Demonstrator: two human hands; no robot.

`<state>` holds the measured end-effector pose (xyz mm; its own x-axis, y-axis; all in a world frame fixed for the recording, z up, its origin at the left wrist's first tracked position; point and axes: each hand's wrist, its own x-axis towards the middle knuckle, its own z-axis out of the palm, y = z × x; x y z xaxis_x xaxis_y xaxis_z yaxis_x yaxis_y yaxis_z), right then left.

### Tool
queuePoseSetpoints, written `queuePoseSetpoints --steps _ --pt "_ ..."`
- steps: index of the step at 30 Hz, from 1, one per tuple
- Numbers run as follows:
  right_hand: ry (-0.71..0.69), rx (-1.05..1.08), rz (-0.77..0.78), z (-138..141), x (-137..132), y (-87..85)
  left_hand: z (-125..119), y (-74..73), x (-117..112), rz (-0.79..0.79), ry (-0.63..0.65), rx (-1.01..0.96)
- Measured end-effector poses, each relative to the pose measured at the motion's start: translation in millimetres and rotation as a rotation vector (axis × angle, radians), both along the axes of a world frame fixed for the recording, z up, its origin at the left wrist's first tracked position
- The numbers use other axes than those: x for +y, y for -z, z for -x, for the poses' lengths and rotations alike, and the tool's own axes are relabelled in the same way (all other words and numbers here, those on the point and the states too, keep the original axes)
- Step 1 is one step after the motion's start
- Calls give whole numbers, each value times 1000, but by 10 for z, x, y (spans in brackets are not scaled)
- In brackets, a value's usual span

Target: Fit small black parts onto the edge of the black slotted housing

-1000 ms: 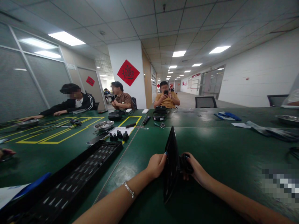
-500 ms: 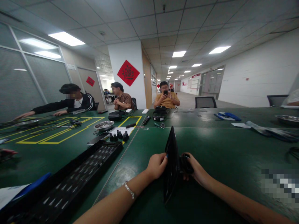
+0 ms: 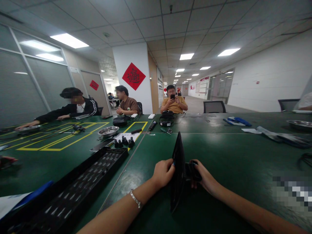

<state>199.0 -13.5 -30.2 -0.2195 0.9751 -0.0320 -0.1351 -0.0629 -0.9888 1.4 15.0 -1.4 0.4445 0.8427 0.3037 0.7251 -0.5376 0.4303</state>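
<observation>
A thin black panel (image 3: 177,169) stands on edge on the green table (image 3: 231,156), right in front of me. My left hand (image 3: 162,172) grips its left face with the fingers curled onto it. On the panel's right side my right hand (image 3: 203,177) is closed around a small black part (image 3: 192,170) that sits against the panel. I cannot tell whether that part is fixed to the panel.
A long black slotted tray (image 3: 80,185) lies at my left, with small black parts (image 3: 124,141), a metal bowl (image 3: 108,130) and yellow floor-style markings (image 3: 60,138) beyond. Three people sit at the far side. Blue cloth (image 3: 237,121), another bowl (image 3: 299,123) lie right.
My hands and the panel have hardly moved. The person at the far left has drawn an outstretched arm back a little along the table.
</observation>
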Motion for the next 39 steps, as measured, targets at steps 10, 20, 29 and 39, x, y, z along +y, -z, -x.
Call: queuePoseSetpoints --steps 10,20,29,39 --pt "-3 27 -2 9 -2 -7 -8 21 14 -3 34 -22" --pt "-3 17 -7 0 19 32 -4 61 69 71 78 -26" --pt "-6 33 1 -1 -23 -36 -7 3 9 30 102 29" --pt "2 -5 -9 11 -9 12 0 11 49 71 144 33"
